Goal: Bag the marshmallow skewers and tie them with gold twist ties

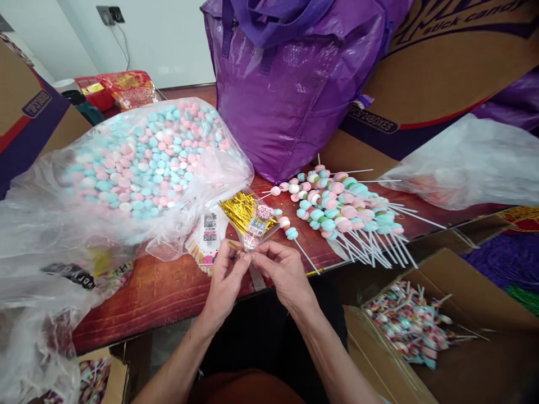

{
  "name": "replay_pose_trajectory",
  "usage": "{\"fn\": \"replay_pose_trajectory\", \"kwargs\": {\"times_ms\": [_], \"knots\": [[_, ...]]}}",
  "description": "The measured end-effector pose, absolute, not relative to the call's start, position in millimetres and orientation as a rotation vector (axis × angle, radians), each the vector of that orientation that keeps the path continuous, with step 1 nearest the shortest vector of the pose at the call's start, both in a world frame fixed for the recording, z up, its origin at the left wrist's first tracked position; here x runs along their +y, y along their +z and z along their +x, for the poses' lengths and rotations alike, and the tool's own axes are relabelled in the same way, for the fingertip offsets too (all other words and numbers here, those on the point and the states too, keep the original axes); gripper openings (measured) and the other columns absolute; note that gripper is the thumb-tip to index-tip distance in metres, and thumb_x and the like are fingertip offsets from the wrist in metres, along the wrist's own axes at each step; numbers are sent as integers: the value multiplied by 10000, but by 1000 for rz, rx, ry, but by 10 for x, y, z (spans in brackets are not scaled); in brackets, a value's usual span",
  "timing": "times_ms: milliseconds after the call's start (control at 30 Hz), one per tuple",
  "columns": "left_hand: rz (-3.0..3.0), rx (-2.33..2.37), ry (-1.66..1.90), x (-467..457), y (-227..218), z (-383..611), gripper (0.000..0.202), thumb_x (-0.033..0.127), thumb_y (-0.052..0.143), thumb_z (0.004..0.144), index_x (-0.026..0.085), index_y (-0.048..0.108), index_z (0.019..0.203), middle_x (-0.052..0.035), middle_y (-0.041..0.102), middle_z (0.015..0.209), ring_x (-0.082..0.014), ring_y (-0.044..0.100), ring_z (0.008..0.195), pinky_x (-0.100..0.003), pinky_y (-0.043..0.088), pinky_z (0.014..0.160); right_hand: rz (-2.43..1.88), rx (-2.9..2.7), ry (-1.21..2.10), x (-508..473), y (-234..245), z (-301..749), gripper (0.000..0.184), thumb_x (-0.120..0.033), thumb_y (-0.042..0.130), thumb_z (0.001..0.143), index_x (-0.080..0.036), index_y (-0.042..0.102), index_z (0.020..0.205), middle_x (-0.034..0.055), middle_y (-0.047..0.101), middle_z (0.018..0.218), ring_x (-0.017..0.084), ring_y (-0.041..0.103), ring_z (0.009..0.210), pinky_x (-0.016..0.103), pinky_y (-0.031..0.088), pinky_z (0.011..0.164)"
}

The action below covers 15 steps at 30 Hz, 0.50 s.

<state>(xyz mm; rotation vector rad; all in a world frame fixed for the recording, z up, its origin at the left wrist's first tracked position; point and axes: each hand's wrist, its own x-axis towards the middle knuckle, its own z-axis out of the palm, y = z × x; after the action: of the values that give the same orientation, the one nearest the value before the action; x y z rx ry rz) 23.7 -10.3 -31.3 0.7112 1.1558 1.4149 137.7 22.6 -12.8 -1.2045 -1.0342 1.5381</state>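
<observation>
Wrapped candy [255, 229] is at twelve o'clock; I see the left hand [225, 274] and right hand [289, 272], fingers pinched on its near end, left also holding a gold tie [236, 246]. Stick candies [345, 210] lie at two o'clock.

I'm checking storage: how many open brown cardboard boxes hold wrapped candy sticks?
2: an open brown cardboard box at lower right and a second box at bottom left, below the red wood-grain table, partly cut off. More may be hidden.
</observation>
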Motion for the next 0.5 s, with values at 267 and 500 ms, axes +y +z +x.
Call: {"fn": "replay_pose_trajectory", "kwargs": {"times_ms": [267, 500], "knots": [[287, 808, 1197, -37, -100, 103, 329, 299, 828, 724, 152, 539, 777, 76, 423, 564, -16, 208, 456, -117, 174, 414, -1033, -1294, 1425, 103, -139, 1407, 122, -292, 616, 900, -191, 620, 830, -14, 579, 767, 130, 522, 708, 249, 450, 687], [185, 604, 880, -101, 5, -40, 385, 320, 843, 707, 154, 519, 833, 112, 329, 513, -21, 121, 439, -114, 80, 371, -958, -1747, 1322, 157, 6, 1544, 65, -272, 513, 960, -215, 539, 945, 22, 583, 895, 174, 555, 841, 302, 474, 787]]}}
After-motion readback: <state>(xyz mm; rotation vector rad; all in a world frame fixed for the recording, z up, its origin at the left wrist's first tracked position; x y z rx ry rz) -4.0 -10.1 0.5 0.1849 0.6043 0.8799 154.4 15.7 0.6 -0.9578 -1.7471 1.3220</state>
